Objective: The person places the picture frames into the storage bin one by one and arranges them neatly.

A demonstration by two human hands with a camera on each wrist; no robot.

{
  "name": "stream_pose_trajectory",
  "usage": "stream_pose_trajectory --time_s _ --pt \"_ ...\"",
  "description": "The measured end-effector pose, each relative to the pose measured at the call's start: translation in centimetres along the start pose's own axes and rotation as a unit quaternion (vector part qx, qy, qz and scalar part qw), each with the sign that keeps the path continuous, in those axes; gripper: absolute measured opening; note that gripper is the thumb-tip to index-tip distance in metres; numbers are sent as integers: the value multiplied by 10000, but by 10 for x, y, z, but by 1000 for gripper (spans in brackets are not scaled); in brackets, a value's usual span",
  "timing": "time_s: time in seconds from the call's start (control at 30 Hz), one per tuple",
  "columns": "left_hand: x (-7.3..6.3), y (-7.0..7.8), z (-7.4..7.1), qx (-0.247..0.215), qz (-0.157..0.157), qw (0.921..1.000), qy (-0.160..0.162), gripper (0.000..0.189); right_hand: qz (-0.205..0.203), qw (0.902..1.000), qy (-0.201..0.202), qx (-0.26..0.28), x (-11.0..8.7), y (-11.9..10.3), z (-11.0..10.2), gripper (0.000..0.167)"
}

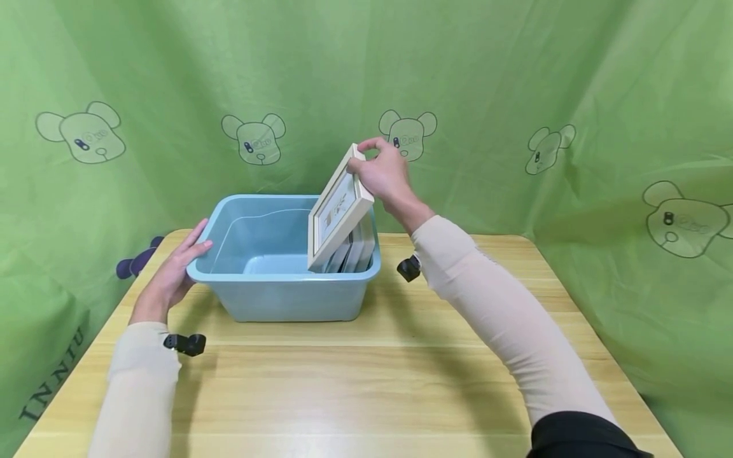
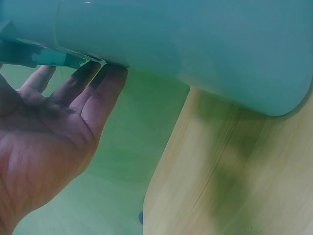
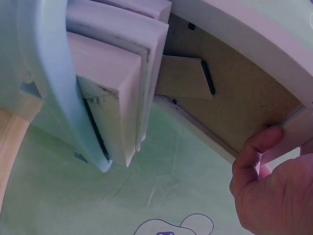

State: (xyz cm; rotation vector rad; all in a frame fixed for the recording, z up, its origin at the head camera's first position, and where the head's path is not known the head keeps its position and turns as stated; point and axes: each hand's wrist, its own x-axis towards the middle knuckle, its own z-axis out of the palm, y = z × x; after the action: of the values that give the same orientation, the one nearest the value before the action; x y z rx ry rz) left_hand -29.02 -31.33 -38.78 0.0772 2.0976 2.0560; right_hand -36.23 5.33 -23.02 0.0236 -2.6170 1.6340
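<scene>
A light blue plastic basin [image 1: 286, 296] stands on the table, with several picture frames [image 1: 359, 245] leaning on edge at its right end. My right hand [image 1: 386, 172] pinches the upper edge of a cream picture frame [image 1: 338, 213], which tilts over the others with its lower part inside the basin. In the right wrist view, the brown backing [image 3: 239, 83] and its stand flap show on the held frame. My left hand [image 1: 174, 270] holds the basin's left rim, thumb on top; the left wrist view shows its fingertips [image 2: 115, 76] against the outside under the rim.
The wooden table [image 1: 321, 388] reaches around the basin. Behind and beside it hangs a green curtain [image 1: 321, 83] printed with bear heads. A purple shape [image 1: 137, 261] shows by the table's left back edge. Each sleeve carries a small black camera [image 1: 189, 344].
</scene>
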Motion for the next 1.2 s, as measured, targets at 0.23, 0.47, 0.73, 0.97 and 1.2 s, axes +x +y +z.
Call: stream_pose_trajectory --time_s 0.23,0.47,0.73,0.97,1.2 --pt "0 0 0 9 -31 10000 29 65 -3 9995 22 -300 5 3 5 45" --pt "0 -1 -1 21 -41 10000 38 67 -39 9972 34 -751 10 5 14 47" --pt "1 0 -1 28 -37 10000 41 67 -334 9840 29 -1748 13 4 29 49" --pt "0 1 0 12 -37 10000 74 68 -412 9792 -94 -1986 14 9 40 52" --pt "0 2 0 3 -46 10000 75 68 -490 9709 -106 -2340 14 12 46 55"
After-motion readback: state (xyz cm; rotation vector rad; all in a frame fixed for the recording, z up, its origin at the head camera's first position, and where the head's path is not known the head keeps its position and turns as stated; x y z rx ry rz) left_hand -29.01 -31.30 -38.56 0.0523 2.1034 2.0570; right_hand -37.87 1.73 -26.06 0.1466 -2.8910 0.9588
